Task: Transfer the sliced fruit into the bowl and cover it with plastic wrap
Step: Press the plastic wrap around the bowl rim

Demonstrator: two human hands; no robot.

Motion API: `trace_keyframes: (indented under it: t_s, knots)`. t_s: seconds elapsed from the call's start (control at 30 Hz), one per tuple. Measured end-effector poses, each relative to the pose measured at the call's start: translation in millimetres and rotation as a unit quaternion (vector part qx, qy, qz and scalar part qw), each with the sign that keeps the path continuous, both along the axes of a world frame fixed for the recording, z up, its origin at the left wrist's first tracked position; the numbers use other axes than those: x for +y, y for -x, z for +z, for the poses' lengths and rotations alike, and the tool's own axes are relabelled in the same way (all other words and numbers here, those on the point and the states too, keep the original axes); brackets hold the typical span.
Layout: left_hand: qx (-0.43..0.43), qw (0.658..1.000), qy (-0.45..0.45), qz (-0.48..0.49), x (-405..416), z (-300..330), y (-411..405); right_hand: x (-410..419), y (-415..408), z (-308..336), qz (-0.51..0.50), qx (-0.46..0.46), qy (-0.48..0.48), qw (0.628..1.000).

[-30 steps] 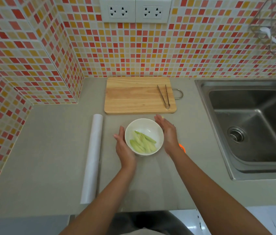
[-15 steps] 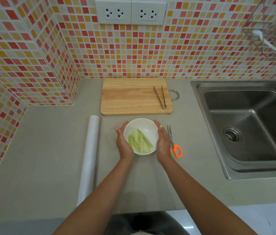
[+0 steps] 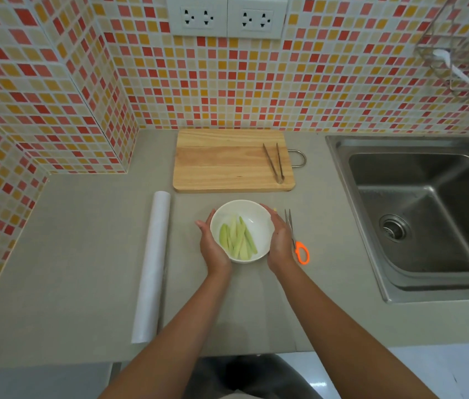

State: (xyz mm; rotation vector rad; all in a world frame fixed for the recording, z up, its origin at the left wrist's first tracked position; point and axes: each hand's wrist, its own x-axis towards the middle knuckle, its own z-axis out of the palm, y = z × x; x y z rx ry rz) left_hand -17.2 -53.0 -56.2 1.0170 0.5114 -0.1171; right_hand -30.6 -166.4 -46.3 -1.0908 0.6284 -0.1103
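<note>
A white bowl (image 3: 252,214) stands on the grey counter and holds several pale green fruit slices (image 3: 237,240). My left hand (image 3: 212,246) cups the bowl's left side and my right hand (image 3: 278,240) cups its right side, both touching it. A roll of plastic wrap (image 3: 152,263) lies lengthwise to the left of the bowl. The wooden cutting board (image 3: 227,162) behind the bowl bears no fruit, only metal tongs (image 3: 274,162) near its right end.
Orange-handled scissors (image 3: 299,249) lie just right of my right hand. A steel sink (image 3: 429,214) fills the right side. Tiled walls close the back and left, with a wire rack (image 3: 463,53) at the upper right. The counter's front edge is near my body.
My hands have closed in from beside the bowl onto its sides. The scissors, hidden by my right wrist before, now show.
</note>
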Motion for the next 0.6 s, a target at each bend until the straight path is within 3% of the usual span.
trace_keyframes:
  t_s: [0.3, 0.6]
  knots:
    - [0.001, 0.995, -0.074, -0.064, 5, -4, -6, 6, 7, -12, -0.071, 0.037, -0.019, 0.997]
    - [-0.006, 0.988, -0.110, -0.106, 22, -8, -8, 13, 15, -13, -0.072, -0.024, -0.035, 0.997]
